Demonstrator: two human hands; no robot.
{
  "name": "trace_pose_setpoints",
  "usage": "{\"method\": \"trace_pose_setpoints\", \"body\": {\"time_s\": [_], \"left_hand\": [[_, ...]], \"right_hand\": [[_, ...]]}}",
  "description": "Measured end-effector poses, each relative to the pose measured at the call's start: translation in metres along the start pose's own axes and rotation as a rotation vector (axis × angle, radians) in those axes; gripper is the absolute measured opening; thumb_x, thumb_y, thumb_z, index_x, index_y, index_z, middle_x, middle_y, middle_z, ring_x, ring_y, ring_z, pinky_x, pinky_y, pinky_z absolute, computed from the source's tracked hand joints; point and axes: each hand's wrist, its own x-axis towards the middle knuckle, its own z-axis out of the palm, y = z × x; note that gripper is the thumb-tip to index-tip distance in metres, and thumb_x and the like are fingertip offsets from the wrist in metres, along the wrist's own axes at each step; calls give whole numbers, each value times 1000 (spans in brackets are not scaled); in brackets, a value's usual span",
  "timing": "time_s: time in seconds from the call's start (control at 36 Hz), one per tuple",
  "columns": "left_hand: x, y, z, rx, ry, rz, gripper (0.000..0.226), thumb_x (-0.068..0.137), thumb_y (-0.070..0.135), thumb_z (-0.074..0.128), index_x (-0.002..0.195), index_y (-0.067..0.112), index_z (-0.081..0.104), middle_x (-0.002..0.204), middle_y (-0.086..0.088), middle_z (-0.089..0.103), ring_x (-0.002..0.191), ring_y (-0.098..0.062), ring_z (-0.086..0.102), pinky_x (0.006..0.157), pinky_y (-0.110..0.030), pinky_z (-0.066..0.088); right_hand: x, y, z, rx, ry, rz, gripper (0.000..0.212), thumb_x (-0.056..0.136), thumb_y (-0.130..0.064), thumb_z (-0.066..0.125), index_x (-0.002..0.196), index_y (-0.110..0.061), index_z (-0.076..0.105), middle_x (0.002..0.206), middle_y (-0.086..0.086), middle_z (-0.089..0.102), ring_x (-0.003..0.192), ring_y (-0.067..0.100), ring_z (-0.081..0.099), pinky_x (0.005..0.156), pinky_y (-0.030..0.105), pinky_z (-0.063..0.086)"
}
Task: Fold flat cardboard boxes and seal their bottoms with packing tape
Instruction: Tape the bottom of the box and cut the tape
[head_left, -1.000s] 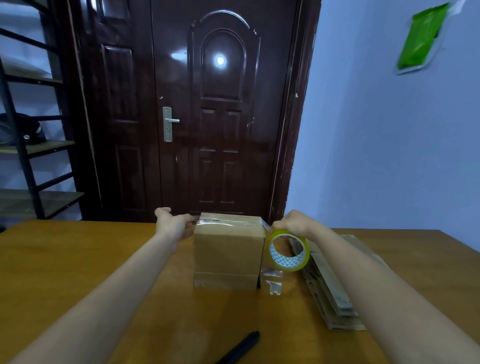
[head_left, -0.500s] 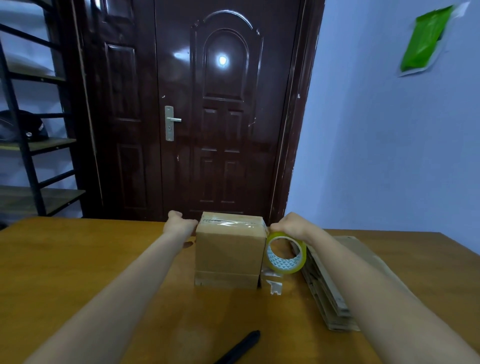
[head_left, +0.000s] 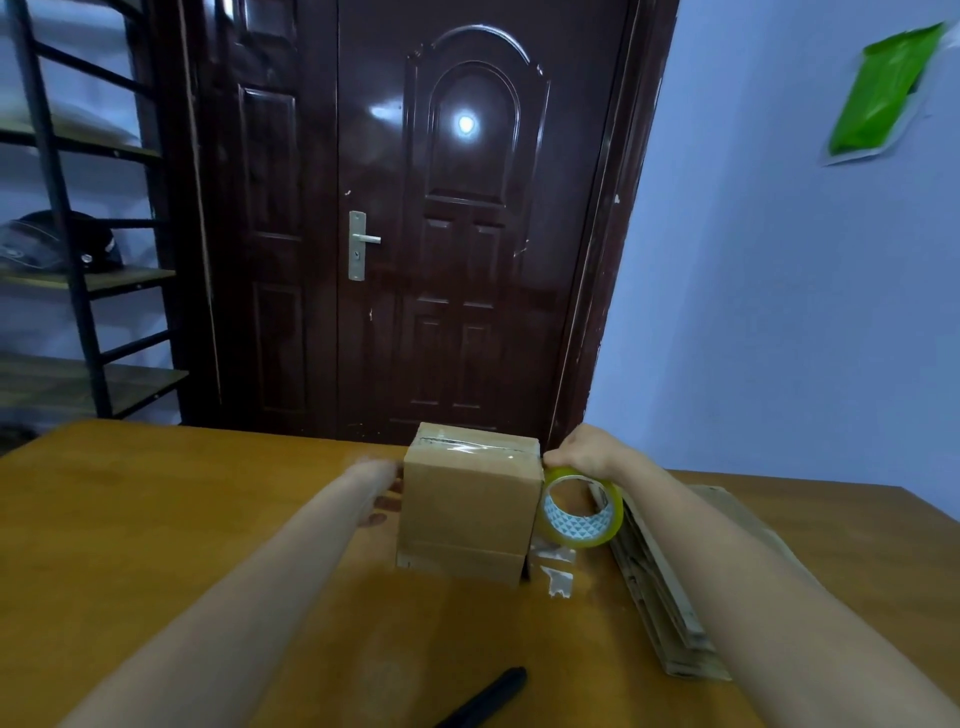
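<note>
Wooden worktop (head_left: 156, 519) bearing an upright taped cardboard box (head_left: 467, 514); right hand (head_left: 584, 452) grips the tape roll (head_left: 582, 506) against its right side; blurred left hand (head_left: 382, 480), grip indiscernible, beside its left

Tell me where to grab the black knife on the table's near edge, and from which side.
Probably best to take the black knife by its far end, coming straight down from above. It lies flat on the table, slanted, with bare wood either side. Its near end runs out of frame, so handle and blade cannot be told apart; pinch across the narrow body.
</note>
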Motion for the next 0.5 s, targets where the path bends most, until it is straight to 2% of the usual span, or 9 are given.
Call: {"method": "trace_pose_setpoints", "body": {"time_s": [0.08, 0.14, 0.19, 0.25, 0.31, 0.42, 0.5], "left_hand": [[4, 3, -2, -65, 91, 96, 34, 95, 9, 48, 128, 6, 43, 108, -12, 58, 93, -25, 57, 87, -41, 45], [6, 13, -6, -96, 145, 214, 39, 95, 14, 52, 133, 6, 43, 121, -14, 55, 107, -30, 54, 94, -43, 45], [5, 22, -6, -110, 112, 266, 44, 98, 26, 50, 137, 7, 43, 132, -15, 51, 118, -32, 50, 102, -44, 41], [1, 27, -2, -157, -4, 208, 52, 99, 40, 44, 138, 6, 43, 137, -14, 49, 124, -31, 47, 106, -42, 37], [-5, 25, 2, -215, -143, 130, 61, 96, 52, 41, 137, 8, 45, 136, -12, 51, 123, -29, 49, 104, -38, 37], [-7, 10, -2, -312, -247, 89, 63, 94, 58, 39, 134, 12, 50, 134, -11, 54, 116, -26, 54, 98, -37, 39], [-11, -1, -4, -289, -315, 83, 67, 92, 63, 37, 138, 16, 45, 137, -10, 51, 112, -23, 51, 97, -38, 36]], "right_hand": [[0, 0, 0, -20, -7, -14, 39, 79, -30, 63, 47, -15, 49, 52, 0, 46, 56, 15, 47, 60, 31, 41], [-1, -1, -1, -28, -7, -23, 41, 79, -30, 63, 46, -15, 46, 49, -1, 44, 54, 15, 45, 60, 31, 41], [-2, -3, 0, -24, -7, -30, 41, 79, -30, 63, 46, -15, 46, 48, -2, 44, 53, 14, 45, 59, 31, 41], [-3, -5, 2, -13, -18, -39, 40, 80, -30, 63, 46, -16, 47, 49, -1, 45, 53, 14, 45, 58, 29, 40], [-4, -6, 4, 1, -24, -48, 40, 80, -29, 63, 46, -15, 47, 51, 0, 46, 53, 15, 46, 58, 29, 40], [-6, -9, 6, 10, -5, -50, 38, 78, -29, 64, 47, -15, 48, 52, 1, 47, 56, 16, 47, 57, 29, 40], [-7, -9, 7, 14, 7, -46, 40, 77, -29, 65, 45, -15, 46, 50, 0, 45, 54, 16, 46, 57, 30, 39]]}}
